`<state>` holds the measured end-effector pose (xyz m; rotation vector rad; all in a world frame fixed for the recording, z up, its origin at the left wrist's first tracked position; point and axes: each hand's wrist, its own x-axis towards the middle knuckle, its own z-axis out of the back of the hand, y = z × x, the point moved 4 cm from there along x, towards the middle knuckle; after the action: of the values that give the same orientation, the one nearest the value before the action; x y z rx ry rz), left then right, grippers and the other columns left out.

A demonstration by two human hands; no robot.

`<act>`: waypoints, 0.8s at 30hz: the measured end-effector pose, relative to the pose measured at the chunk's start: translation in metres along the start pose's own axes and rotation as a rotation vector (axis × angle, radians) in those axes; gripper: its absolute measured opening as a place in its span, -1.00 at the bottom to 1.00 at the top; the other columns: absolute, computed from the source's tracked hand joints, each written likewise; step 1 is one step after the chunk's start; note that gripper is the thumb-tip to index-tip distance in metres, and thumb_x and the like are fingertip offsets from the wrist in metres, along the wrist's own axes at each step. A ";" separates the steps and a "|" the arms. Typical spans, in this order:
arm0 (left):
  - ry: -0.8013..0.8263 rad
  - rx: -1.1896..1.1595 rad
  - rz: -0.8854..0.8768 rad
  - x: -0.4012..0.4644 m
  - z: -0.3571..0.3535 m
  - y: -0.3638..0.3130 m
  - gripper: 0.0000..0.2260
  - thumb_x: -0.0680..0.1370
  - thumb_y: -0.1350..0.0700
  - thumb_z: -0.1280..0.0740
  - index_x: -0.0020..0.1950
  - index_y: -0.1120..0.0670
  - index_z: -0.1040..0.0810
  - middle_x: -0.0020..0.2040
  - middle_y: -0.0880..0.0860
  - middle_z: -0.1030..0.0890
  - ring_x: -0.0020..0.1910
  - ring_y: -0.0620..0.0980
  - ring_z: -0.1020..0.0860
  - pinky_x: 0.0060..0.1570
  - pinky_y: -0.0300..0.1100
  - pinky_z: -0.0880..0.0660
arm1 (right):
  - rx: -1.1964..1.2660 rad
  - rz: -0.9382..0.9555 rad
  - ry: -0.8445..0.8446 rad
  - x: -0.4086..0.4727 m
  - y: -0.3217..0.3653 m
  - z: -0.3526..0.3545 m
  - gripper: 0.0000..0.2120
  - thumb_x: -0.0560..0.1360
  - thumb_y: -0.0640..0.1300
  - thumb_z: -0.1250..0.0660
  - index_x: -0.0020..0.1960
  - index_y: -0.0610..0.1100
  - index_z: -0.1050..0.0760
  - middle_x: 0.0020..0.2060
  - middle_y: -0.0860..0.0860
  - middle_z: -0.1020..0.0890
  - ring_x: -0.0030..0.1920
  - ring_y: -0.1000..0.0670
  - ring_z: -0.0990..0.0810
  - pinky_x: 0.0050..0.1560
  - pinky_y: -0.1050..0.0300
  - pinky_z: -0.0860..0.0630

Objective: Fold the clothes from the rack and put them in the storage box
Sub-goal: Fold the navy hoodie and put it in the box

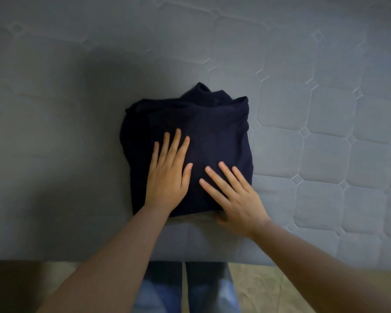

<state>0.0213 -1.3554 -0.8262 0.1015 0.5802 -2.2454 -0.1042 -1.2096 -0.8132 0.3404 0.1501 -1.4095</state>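
A dark navy garment (215,132) lies folded into a rough square on the grey quilted mattress (321,143), with its collar bunched at the far edge. My left hand (167,177) presses flat on its left half, fingers straight and spread. My right hand (237,197) rests flat on the near right corner, fingers straight and pointing toward the far left, with the thumb at the garment's near edge. Neither the rack nor the storage box is in view.
The mattress spreads wide to the left, right and far side of the garment. Its near edge (212,256) runs across the bottom of the view, with my legs in jeans (190,290) and a beige floor (257,290) below it.
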 end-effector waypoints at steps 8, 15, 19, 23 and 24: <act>0.031 0.063 -0.182 -0.088 -0.004 0.043 -0.13 0.42 -0.20 -0.45 0.59 0.08 -0.13 0.60 0.07 -0.08 0.58 0.08 -0.03 0.52 0.12 -0.08 | 0.194 -0.348 -0.194 -0.005 -0.025 -0.003 -0.12 0.35 -0.10 -0.50 0.58 0.07 -0.19 0.49 -0.09 -0.32 0.44 -0.22 -0.32 0.11 -0.12 -0.58; 0.044 -0.357 -0.202 -0.076 0.035 0.070 -0.39 0.46 -0.12 -0.38 0.45 0.07 -0.39 0.44 -0.01 -0.41 0.43 -0.09 -0.36 0.41 -0.02 -0.32 | 0.589 -0.304 -0.204 -0.004 -0.050 0.032 -0.28 0.25 -0.03 -0.58 0.36 -0.01 -0.42 0.25 0.08 -0.56 0.11 -0.07 -0.54 0.06 -0.07 -0.55; -0.160 -0.657 0.011 -0.061 0.090 0.063 -0.60 0.36 -0.04 -0.53 0.16 -0.05 -0.56 0.08 -0.20 -0.61 0.09 -0.25 -0.57 0.10 -0.34 -0.48 | 1.079 -0.474 -0.251 -0.005 -0.062 0.057 -0.32 0.21 -0.25 -0.55 0.29 0.01 -0.49 0.15 0.13 -0.64 0.15 0.08 -0.62 0.16 0.13 -0.55; -0.389 -1.029 0.423 -0.040 0.104 0.057 -0.80 0.50 0.14 -0.44 0.05 -0.06 -0.49 -0.06 -0.23 -0.55 -0.16 -0.47 -0.55 -0.17 -0.52 -0.46 | 1.365 -0.648 -0.417 0.001 -0.058 0.071 -0.53 0.33 -0.18 -0.52 0.16 0.11 -0.49 0.02 0.16 -0.67 0.06 0.15 -0.65 0.03 0.30 -0.55; -0.394 -1.078 0.478 -0.035 0.100 0.056 -0.84 0.55 0.12 -0.38 0.08 -0.04 -0.46 -0.04 -0.21 -0.54 -0.18 -0.49 -0.55 -0.18 -0.53 -0.46 | 1.421 -0.692 -0.462 0.006 -0.054 0.071 -0.57 0.39 -0.18 -0.52 0.16 0.12 -0.47 0.03 0.18 -0.66 0.06 0.19 -0.64 0.02 0.33 -0.54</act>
<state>0.0971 -1.4075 -0.7494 -0.6555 1.2871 -1.2214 -0.1631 -1.2444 -0.7557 1.1702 -1.2872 -2.0503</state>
